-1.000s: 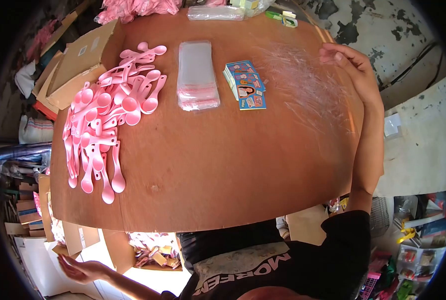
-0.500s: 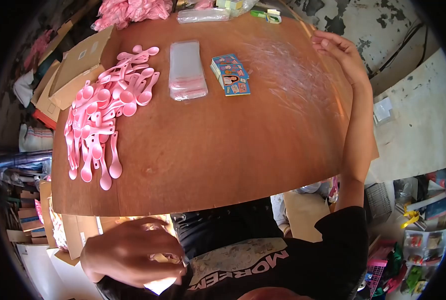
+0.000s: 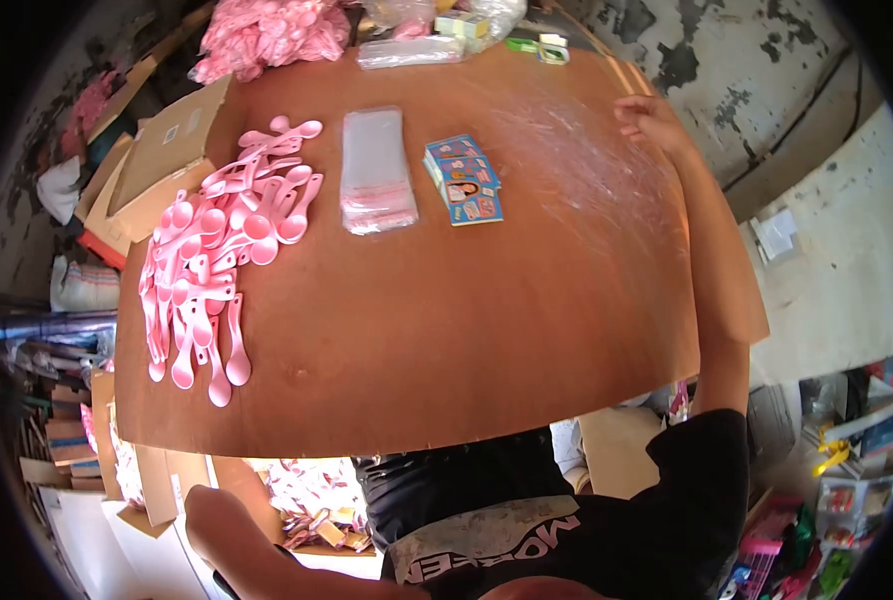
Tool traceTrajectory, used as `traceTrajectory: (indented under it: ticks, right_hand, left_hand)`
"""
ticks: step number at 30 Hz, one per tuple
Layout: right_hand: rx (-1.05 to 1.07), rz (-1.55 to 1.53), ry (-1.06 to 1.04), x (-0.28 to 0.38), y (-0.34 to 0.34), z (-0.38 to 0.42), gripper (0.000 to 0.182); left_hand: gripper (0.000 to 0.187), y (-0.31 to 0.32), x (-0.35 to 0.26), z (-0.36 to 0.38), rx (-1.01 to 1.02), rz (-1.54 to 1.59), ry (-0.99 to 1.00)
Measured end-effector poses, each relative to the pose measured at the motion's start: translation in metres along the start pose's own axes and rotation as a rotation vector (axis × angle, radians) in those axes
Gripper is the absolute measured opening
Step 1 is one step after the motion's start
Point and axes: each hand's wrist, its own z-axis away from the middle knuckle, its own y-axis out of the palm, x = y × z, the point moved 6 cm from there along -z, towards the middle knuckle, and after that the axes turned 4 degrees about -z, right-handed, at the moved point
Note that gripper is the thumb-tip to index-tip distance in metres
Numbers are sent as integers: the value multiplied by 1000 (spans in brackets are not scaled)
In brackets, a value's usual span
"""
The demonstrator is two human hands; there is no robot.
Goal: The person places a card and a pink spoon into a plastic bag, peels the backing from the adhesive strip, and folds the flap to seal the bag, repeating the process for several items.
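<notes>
My right hand [image 3: 655, 122] is at the far right edge of the brown table [image 3: 417, 330], its fingers loosely curled and apart with nothing visible in them. Beside it lies a spread of clear plastic wrappers [image 3: 592, 165]. My left arm [image 3: 257, 545] is bent at the lower left, below the table edge, and its hand is out of view. On the table are a heap of pink spoons [image 3: 207, 240], a stack of clear plastic bags [image 3: 375, 165] and a stack of blue printed cards [image 3: 467, 180].
A cardboard box [image 3: 172, 145] stands left of the spoons. At the back lie a pile of pink bagged items [image 3: 272, 38], a clear plastic packet [image 3: 412, 52] and a small green item [image 3: 522, 45]. Below the table is a box of packed pink items [image 3: 317, 490].
My left hand has left the view at the bottom, and the bent arm now shows there. The box of packed items is uncovered. The view has shifted, so the table sits lower.
</notes>
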Motion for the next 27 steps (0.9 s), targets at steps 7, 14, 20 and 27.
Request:
traceTrajectory:
  ticks: [7, 14, 20, 27]
  right_hand:
    - [196, 79, -257, 137, 120, 52, 31]
    - [411, 274, -907, 207, 259, 97, 16]
    - [473, 330, -697, 186, 285, 77, 16]
    - [395, 346, -702, 191, 286, 84, 16]
  left_hand:
    - [12, -102, 104, 12, -90, 70, -554]
    - [13, -176, 177, 66, -459, -387, -1050]
    - [11, -205, 182, 99, -530, -604, -1030]
    - [9, -218, 182, 115, -599, -728, -1000]
